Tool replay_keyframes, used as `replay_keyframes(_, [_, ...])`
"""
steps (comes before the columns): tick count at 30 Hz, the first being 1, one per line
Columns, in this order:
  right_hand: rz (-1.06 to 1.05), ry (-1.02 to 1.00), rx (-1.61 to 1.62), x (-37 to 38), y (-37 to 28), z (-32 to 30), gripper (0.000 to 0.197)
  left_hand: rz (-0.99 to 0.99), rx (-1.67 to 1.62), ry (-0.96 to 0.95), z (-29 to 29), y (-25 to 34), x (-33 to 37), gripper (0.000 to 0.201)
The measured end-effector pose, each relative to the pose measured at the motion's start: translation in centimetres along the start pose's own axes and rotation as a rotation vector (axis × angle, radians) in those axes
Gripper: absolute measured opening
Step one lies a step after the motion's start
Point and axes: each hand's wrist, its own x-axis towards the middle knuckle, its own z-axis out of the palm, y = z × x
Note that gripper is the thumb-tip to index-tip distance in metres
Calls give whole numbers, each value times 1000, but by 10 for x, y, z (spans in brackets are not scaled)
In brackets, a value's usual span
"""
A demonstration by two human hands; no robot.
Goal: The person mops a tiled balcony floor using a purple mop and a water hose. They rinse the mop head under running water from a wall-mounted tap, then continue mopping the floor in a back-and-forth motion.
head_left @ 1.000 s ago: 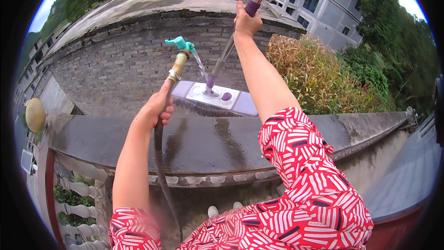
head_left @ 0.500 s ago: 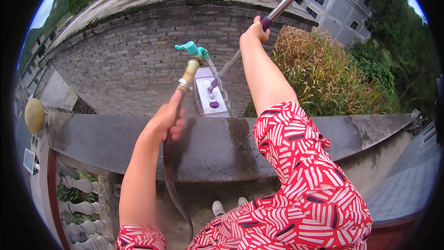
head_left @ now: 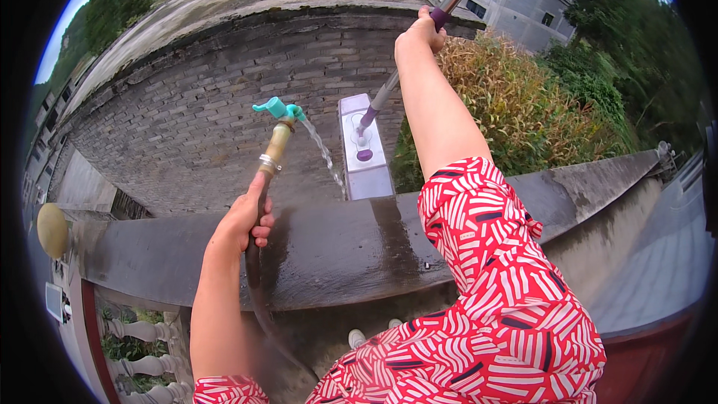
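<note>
My left hand (head_left: 245, 218) is wrapped round a dark hose (head_left: 255, 273), just below the clamp that joins it to a yellowish pipe piece. A turquoise tap (head_left: 278, 109) tops that piece, and water (head_left: 326, 157) streams from its spout, down and to the right. Out to the upper right, my right hand (head_left: 422, 34) grips the pole of a flat mop (head_left: 385, 91) by a purple collar. The mop's white and purple head (head_left: 364, 155) hangs beyond the ledge, to the right of the stream. Its underside is turned away from view.
A wet dark stone ledge (head_left: 329, 254) crosses in front of me. Beyond it rises a grey brick wall (head_left: 224, 82), with dry plants (head_left: 508, 105) to the right. A round yellowish knob (head_left: 53, 230) stands at the ledge's left end, above a balustrade (head_left: 142, 329).
The tap and hose have shifted left and down with my left hand. The mop head now appears farther right, apart from the water stream. The view has moved too.
</note>
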Motion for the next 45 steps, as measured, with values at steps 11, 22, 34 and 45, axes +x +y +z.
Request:
replay_keyframes(11, [-38, 65, -23, 15, -16, 3, 36, -3, 27, -92, 16, 5, -8, 56])
replay_keyframes(22, [33, 29, -1, 31, 27, -14, 45, 71, -125, 32, -2, -5, -2, 55])
replay_keyframes(34, [84, -257, 186, 22, -23, -30, 32, 92, -181, 86, -6, -13, 0, 49])
replay_keyframes(45, [174, -405, 216, 0, -220, -167, 28, 214, -168, 156, -19, -11, -13, 51])
